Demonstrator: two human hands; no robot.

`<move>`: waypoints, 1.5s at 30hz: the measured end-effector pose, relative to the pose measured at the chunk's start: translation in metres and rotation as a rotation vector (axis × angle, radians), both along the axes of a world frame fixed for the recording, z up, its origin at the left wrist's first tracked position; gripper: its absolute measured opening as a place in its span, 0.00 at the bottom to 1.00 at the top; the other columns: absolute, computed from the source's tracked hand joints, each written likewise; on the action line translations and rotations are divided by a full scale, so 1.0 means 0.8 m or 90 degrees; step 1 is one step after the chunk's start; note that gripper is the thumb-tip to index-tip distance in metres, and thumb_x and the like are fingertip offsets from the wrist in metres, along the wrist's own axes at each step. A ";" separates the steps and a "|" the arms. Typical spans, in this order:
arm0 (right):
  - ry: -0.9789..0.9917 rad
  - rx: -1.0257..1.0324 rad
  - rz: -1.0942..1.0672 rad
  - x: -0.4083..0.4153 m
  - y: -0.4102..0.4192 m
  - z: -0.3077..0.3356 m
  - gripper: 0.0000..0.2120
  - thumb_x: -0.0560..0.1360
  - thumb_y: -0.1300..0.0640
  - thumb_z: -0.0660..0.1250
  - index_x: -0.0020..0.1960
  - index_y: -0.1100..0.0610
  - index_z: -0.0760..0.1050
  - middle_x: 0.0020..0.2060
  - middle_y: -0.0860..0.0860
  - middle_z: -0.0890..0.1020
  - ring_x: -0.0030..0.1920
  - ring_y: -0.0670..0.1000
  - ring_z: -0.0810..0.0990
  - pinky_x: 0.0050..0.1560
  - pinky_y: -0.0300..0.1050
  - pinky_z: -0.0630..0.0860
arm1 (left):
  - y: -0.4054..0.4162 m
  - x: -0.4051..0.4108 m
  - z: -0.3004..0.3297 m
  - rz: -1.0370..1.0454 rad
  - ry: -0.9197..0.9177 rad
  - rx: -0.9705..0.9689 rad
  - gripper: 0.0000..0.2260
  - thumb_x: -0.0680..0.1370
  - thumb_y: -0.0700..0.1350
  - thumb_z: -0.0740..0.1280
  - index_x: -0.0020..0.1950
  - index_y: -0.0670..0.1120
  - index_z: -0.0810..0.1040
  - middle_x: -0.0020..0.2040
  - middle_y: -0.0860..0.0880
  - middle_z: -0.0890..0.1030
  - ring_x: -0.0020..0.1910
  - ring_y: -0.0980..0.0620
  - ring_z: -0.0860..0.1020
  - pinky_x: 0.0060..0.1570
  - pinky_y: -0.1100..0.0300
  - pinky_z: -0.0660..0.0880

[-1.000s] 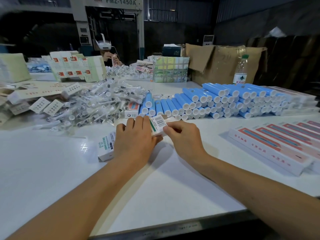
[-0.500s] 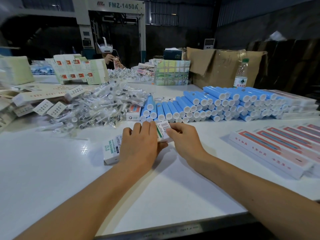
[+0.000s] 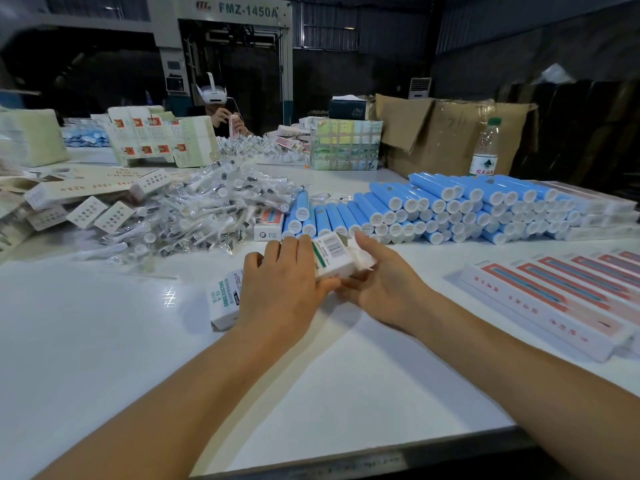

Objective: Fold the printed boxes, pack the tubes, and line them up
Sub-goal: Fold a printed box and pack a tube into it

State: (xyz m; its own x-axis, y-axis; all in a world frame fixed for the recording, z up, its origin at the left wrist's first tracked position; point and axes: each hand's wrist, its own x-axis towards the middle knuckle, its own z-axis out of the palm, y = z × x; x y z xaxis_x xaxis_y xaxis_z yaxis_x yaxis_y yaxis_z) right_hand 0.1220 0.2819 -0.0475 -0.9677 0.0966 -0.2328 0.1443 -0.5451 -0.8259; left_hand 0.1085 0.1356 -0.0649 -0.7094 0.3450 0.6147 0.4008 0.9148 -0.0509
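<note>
Both bare forearms reach in from the bottom edge and converge mid-frame. Left hand [image 3: 281,289] lies palm down, back of hand up, fingers together and bent over the top of the box [image 3: 332,259], thumb tucked along its near side. Right hand [image 3: 382,289] sits just beside it, touching the box's right end, index finger extended toward the end flap, thumb underneath; the remaining fingers are hidden. Wrists are low, near the table.

White printed box [image 3: 225,299] with green lettering lies flat on white table [image 3: 104,341], its right end open with flaps up. Blue tubes [image 3: 450,213], white-capped, stacked in rows just behind the box. Finished boxes [image 3: 554,296] lined up right of it.
</note>
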 end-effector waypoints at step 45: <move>0.173 0.088 0.033 0.014 -0.010 -0.006 0.15 0.82 0.64 0.51 0.62 0.55 0.72 0.52 0.58 0.82 0.46 0.55 0.83 0.42 0.52 0.82 | -0.001 0.011 -0.002 -0.060 0.075 -0.029 0.30 0.67 0.56 0.75 0.59 0.36 0.77 0.49 0.40 0.80 0.44 0.41 0.79 0.41 0.49 0.74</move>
